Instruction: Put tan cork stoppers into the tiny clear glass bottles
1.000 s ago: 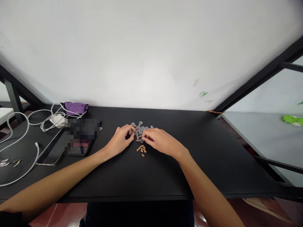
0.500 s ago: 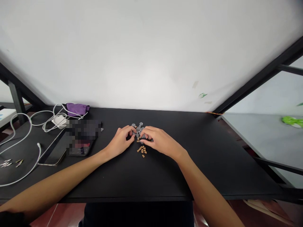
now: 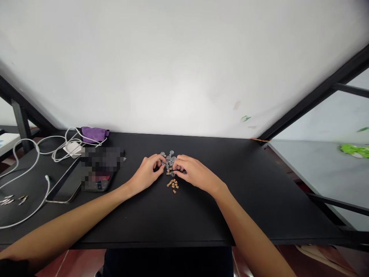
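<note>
A black table (image 3: 201, 215) stands against a plain white wall (image 3: 173, 69), with a white cable (image 3: 31, 154) and a purple cloth (image 3: 93, 133) at its far left. At its middle, the left hand (image 3: 147, 173) and the right hand (image 3: 193, 172) lie palm down. Their fingertips meet in a pile of small clear pieces (image 3: 170, 157), just behind some brown bits (image 3: 173, 185). Each grip is nearly closed, but whether it holds a piece is too small to tell.

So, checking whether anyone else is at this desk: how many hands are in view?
2. The left hand sits left of the pile of small clear parts, the right hand right of it; none seems hidden.
</note>
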`<state>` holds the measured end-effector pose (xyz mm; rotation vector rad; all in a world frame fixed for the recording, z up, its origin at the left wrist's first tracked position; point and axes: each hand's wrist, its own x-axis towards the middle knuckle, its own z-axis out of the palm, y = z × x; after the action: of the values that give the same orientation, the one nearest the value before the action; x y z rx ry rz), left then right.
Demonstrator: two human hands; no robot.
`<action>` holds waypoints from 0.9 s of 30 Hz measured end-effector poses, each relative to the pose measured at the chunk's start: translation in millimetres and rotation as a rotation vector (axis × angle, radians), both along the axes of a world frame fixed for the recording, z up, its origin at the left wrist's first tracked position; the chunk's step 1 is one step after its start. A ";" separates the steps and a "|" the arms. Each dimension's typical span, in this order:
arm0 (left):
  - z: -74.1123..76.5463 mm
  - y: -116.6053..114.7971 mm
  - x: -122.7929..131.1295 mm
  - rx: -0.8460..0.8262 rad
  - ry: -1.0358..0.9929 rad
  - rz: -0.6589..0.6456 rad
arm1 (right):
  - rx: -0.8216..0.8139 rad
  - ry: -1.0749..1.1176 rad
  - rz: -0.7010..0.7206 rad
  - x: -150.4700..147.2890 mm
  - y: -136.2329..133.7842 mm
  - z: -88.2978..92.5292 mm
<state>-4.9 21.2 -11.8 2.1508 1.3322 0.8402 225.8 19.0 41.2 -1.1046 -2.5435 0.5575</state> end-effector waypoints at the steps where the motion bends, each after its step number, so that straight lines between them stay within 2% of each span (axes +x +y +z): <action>1: -0.3 0.3 -0.3 -0.004 -0.008 0.006 | -0.002 0.000 -0.006 0.5 0.2 0.2; 12: 4.8 -2.4 1.3 -0.027 -0.013 -0.026 | -0.035 0.032 -0.053 3.4 3.3 -3.2; 20: 8.7 -9.0 3.2 -0.006 0.031 -0.169 | -0.046 0.026 -0.042 1.2 4.2 -3.5; 27: 12.7 -15.8 4.5 0.049 0.163 -0.301 | -0.047 0.059 -0.058 1.7 3.0 -2.3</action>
<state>-0.4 5.4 0.9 2.4224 1.0311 0.5934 227.5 22.0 38.9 -1.1560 -2.4518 0.6286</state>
